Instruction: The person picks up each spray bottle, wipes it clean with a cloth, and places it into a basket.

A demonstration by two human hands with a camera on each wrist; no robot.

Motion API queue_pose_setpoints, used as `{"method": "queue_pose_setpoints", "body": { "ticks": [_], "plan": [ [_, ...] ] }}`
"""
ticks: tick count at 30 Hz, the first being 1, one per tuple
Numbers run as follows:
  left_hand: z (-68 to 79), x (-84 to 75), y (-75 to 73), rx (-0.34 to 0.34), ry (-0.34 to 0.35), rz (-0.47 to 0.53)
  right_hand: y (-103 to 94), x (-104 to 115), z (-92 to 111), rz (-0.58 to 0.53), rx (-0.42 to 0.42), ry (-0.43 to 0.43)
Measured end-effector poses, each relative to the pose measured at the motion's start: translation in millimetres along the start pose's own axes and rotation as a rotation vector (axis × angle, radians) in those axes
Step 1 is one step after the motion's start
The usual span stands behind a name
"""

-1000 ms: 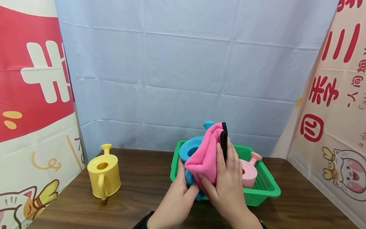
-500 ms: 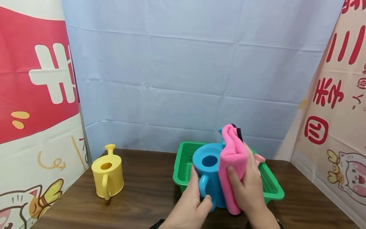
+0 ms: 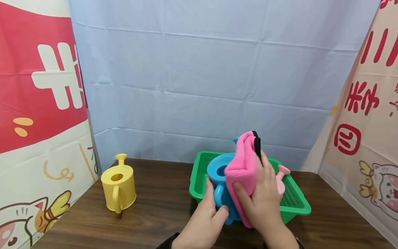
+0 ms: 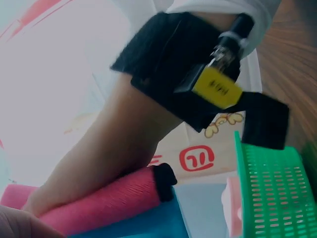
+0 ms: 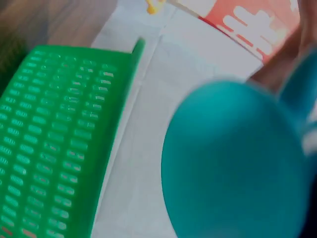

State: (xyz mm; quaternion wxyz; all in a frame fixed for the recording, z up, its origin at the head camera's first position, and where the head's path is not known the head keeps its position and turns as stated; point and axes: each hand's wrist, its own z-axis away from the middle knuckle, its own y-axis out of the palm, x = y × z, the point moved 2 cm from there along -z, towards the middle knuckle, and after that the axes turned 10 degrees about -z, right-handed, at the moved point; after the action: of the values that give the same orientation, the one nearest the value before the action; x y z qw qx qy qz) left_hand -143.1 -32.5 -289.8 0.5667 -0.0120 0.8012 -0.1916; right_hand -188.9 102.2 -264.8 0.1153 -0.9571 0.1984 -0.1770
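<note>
A blue toy watering can (image 3: 214, 166) is held up in front of the basket in the head view, its handle towards me. My left hand (image 3: 205, 219) grips it at the left side by the handle. Against its right side my right hand (image 3: 264, 199) holds a folded pink cloth (image 3: 240, 173) with black edging, which hides part of the can's top and most of its spout. The left wrist view shows the same cloth (image 4: 109, 198) along the can. A rounded blue face of the can (image 5: 233, 158) fills much of the right wrist view.
Behind the hands a green plastic basket (image 3: 195, 183) stands on the dark wooden table (image 3: 158, 193). In its right part sits a pink watering can (image 3: 281, 186). A yellow watering can (image 3: 119, 188) stands at the left. Printed and pale blue curtains (image 3: 192, 76) surround the table.
The blue can and both hands have moved right, then slightly back left. The cloth shifts along the can's side and now covers more of its top than half a second ago.
</note>
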Motion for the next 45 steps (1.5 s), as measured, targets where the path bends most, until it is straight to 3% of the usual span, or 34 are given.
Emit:
{"method": "queue_pose_setpoints", "body": {
  "ticks": [5,9,17,21,25,28,35,45],
  "plan": [
    [-2.5,-2.1,-7.0,-0.027,0.107,-0.013,14.1,11.8,8.4,0.182,-0.003,-0.142],
    [-5.7,-5.3,-14.7,-0.056,0.139,-0.02,20.8,12.5,13.2,0.201,0.011,-0.164],
    [-6.2,-8.9,-30.2,-0.158,0.117,-0.053,26.0,4.8,14.3,0.177,0.07,-0.033],
    [-5.9,-8.8,-25.7,-0.133,0.131,-0.09,22.2,0.2,12.3,0.162,0.049,-0.015],
    [-5.3,-8.4,-20.2,-0.099,0.151,-0.114,17.0,-1.1,8.6,0.133,-0.035,-0.075],
    [-5.4,-5.8,-17.5,-0.068,0.111,-0.126,14.6,-3.2,7.3,0.11,-0.077,-0.079],
    [-5.2,-0.5,-9.7,0.023,-0.015,-0.133,2.9,-11.1,8.7,0.051,-0.041,0.133],
    [-5.1,-3.3,-23.3,0.004,0.035,0.001,7.2,-8.8,8.9,0.081,0.023,0.182]
  ]
}}
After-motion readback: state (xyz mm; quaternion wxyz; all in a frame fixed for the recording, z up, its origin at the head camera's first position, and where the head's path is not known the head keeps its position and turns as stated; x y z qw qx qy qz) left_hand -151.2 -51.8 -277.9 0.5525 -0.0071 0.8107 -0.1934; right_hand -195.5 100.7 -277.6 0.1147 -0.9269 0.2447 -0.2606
